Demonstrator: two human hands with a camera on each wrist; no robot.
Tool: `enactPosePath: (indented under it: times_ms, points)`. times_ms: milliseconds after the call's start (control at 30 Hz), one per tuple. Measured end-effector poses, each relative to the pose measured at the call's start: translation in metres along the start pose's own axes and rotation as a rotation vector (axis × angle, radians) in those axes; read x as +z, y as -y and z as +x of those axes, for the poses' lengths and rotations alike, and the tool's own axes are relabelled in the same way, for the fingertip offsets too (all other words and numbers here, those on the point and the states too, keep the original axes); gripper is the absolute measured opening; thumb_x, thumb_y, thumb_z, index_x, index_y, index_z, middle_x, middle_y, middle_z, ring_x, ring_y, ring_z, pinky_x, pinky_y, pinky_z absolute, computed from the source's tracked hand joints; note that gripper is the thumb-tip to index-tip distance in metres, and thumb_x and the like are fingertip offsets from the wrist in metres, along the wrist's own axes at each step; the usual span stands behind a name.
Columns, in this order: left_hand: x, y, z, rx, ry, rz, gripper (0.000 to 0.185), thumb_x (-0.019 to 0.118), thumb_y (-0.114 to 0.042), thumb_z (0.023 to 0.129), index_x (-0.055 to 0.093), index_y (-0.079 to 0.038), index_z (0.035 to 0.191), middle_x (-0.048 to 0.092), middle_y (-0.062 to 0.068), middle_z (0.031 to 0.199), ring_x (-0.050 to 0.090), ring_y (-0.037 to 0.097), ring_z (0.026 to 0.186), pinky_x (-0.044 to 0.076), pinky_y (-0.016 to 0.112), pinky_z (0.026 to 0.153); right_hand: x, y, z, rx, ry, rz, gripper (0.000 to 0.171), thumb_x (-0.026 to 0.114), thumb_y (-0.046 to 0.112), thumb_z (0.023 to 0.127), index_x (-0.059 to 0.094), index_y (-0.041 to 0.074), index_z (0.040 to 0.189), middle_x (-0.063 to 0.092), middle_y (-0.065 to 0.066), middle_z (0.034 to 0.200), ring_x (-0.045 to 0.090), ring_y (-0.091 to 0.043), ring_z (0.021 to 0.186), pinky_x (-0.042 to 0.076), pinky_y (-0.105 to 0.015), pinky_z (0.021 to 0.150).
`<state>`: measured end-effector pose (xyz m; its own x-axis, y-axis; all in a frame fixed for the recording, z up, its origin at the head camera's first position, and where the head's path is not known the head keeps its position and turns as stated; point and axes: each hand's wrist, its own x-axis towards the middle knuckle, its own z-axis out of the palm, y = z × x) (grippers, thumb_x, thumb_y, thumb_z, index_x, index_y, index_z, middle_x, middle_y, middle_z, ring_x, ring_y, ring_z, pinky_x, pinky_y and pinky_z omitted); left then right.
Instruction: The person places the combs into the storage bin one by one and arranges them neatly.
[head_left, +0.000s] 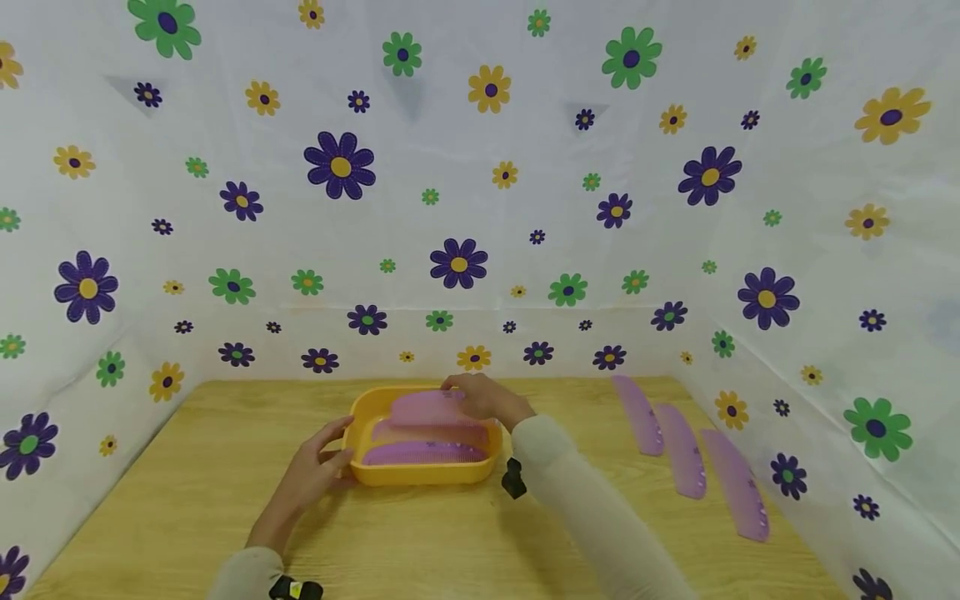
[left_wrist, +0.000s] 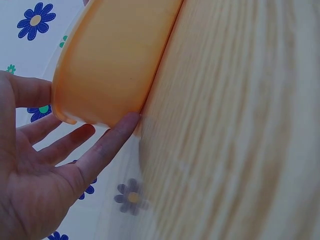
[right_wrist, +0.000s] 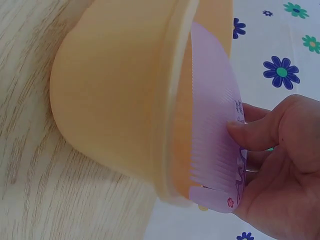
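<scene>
My right hand [head_left: 480,398] pinches a translucent purple comb [head_left: 423,408] by its curved back, above the yellow tub [head_left: 420,475]. In the right wrist view the comb [right_wrist: 215,110] is on edge, its teeth turned toward the tub and its lower part behind the rim. A second purple comb [head_left: 427,453] lies along the near side inside the tub. Between the two, another comb [head_left: 386,431] shows in part. At the tub's left end my left hand [head_left: 317,462] rests against it; the left wrist view shows rather straight fingers [left_wrist: 102,150] touching the wall.
Several more purple combs lie on the right of the wooden table: the left comb [head_left: 640,417], the middle comb [head_left: 684,454] and the right comb [head_left: 737,487], spaced side by side. Flower-printed white sheeting [head_left: 420,225] stands behind the table and along both sides.
</scene>
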<state>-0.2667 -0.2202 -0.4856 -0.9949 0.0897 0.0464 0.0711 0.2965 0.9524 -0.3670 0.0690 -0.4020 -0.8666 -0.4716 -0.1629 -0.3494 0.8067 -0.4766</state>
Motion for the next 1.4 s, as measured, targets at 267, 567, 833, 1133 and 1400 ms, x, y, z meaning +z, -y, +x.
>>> enactPosePath:
  times_ms: [267,567,833,1133,1400]
  points:
    - [0.001,0.001,-0.001,-0.005,-0.001,0.006,0.057,0.053,-0.005,0.104,0.036,-0.006,0.158,0.037,0.029,0.157,0.056,0.051,0.131,0.067,0.041,0.079,0.008,0.009,0.005,-0.011,0.004,-0.027,0.046,0.056,-0.002,0.100,0.062,0.019,0.141,0.056,-0.008,0.152,0.050,-0.029,0.142,0.038,-0.049,0.125]
    - [0.001,0.001,-0.002,0.000,-0.005,-0.002,0.057,0.054,-0.004,0.104,0.037,-0.005,0.158,0.037,0.030,0.157,0.055,0.052,0.131,0.067,0.041,0.079,0.011,0.014,0.013,-0.058,0.012,-0.114,0.041,0.055,0.001,0.102,0.062,0.016,0.140,0.059,-0.010,0.149,0.054,-0.027,0.138,0.041,-0.046,0.124]
    - [0.001,0.001,-0.001,-0.007,-0.005,-0.006,0.057,0.054,-0.005,0.104,0.036,-0.006,0.158,0.036,0.029,0.157,0.055,0.051,0.131,0.067,0.042,0.080,0.010,0.018,0.013,-0.031,0.009,-0.092,0.039,0.057,0.005,0.103,0.061,0.018,0.139,0.060,-0.008,0.147,0.057,-0.025,0.126,0.044,-0.048,0.122]
    - [0.001,0.000,-0.002,-0.004,-0.004,-0.003,0.057,0.054,-0.005,0.104,0.037,-0.006,0.158,0.036,0.029,0.157,0.055,0.051,0.131,0.067,0.042,0.079,0.020,0.023,0.019,-0.006,0.012,-0.104,0.038,0.059,0.002,0.102,0.062,0.021,0.134,0.063,-0.005,0.138,0.055,-0.021,0.114,0.047,-0.043,0.117]
    - [0.001,-0.001,-0.002,-0.003,-0.005,0.003,0.056,0.053,-0.004,0.104,0.037,-0.006,0.158,0.037,0.030,0.157,0.056,0.051,0.130,0.067,0.041,0.079,0.024,0.023,0.019,0.071,-0.007,-0.075,0.034,0.060,0.006,0.102,0.067,0.024,0.129,0.065,-0.003,0.134,0.057,-0.021,0.112,0.051,-0.046,0.111]
